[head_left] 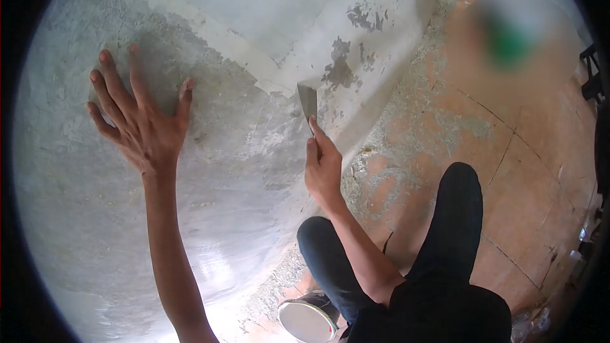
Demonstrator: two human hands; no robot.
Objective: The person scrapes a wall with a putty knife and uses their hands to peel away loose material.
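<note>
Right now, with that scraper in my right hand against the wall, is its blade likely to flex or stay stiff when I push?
The scraper shows a thin, flat metal blade, so it probably flexes a little under pressure. The right hand pinches it low with fingertips, suggesting it is light. Its edge meets flaking paint on the wall, so it may skid or catch.

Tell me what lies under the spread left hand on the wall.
The left hand lies flat on the rough grey scraped wall, bare plaster showing around it. The patch beneath the palm is covered, so its state cannot be seen.
</note>
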